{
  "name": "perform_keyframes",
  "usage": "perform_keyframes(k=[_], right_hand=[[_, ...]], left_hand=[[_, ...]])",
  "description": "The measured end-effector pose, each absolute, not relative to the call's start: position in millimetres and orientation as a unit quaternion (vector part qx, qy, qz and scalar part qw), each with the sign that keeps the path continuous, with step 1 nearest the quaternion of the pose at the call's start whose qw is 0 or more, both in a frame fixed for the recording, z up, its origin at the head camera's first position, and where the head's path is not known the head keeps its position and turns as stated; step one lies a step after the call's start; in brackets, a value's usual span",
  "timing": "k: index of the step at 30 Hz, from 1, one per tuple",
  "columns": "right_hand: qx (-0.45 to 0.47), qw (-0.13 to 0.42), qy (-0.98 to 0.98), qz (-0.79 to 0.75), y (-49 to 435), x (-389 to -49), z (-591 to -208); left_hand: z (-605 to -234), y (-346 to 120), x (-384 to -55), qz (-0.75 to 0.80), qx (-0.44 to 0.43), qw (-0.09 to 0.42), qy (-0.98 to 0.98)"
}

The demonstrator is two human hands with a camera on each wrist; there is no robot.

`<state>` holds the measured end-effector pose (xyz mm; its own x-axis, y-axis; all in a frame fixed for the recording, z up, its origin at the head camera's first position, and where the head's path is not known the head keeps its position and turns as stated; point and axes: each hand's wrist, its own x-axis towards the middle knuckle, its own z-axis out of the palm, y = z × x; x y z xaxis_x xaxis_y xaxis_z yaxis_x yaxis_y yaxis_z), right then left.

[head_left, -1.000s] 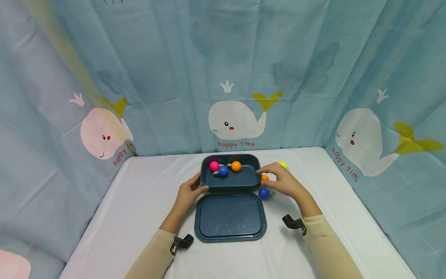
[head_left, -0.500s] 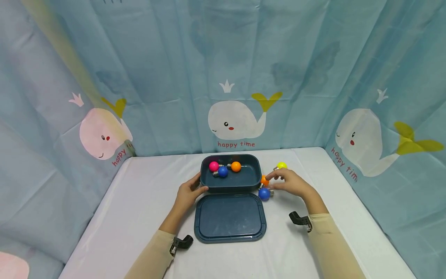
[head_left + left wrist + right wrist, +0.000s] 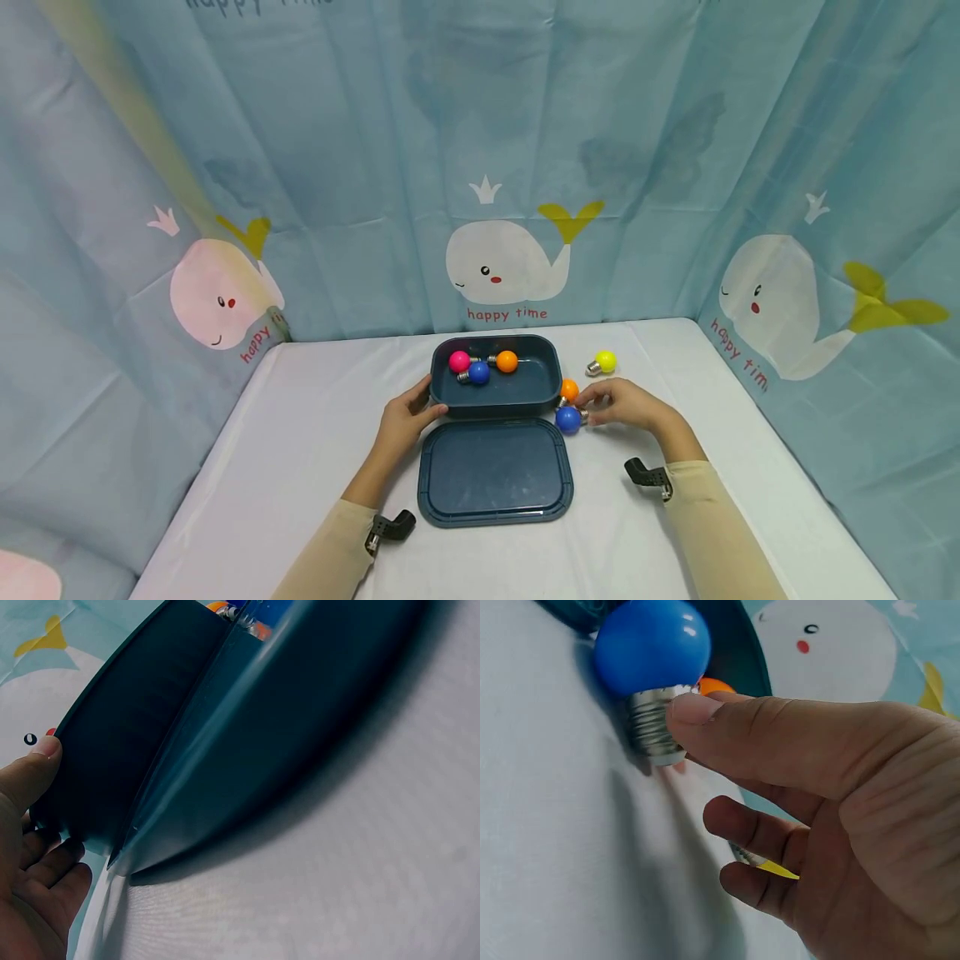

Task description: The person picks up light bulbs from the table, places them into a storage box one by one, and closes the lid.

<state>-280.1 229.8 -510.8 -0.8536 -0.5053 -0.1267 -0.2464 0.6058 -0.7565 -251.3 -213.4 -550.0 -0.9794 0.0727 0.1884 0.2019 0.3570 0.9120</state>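
My left hand (image 3: 401,423) holds the left front corner of a dark blue open box (image 3: 495,410); in the left wrist view its thumb is on the rim and its fingers lie against the side. Inside the box are a pink bulb (image 3: 459,362), a blue bulb (image 3: 478,372) and an orange bulb (image 3: 507,362). To the right of the box, my right hand (image 3: 626,404) pinches the metal screw base of another blue bulb (image 3: 652,649) between thumb and index finger. Another orange bulb (image 3: 569,390) lies just behind, against the box's right side.
A flat dark blue lid (image 3: 495,473) lies in front of the box. Behind my right hand a yellow bulb (image 3: 605,361) lies on the white tabletop (image 3: 300,467). A pale blue whale-print curtain (image 3: 360,275) closes off the back and sides.
My right hand has moved from the box's right rim, back past the orange bulb, to the blue bulb's base, uncovering the yellow bulb. The left hand stays on the box.
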Motion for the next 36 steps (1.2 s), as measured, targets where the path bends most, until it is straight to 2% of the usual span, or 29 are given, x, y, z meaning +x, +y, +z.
perform_keyframes(k=[18, 36], right_hand=[[-0.201, 0.166, 0.874, -0.411, 229.1, -283.5, -528.0], [-0.225, 0.144, 0.873, -0.408, 236.1, -279.6, -517.3]], left_hand=[[-552.3, -213.8, -250.2, -0.559, -0.088, 0.067, -0.822], [-550.6, -213.4, -250.9, -0.552, -0.084, 0.066, -0.827]])
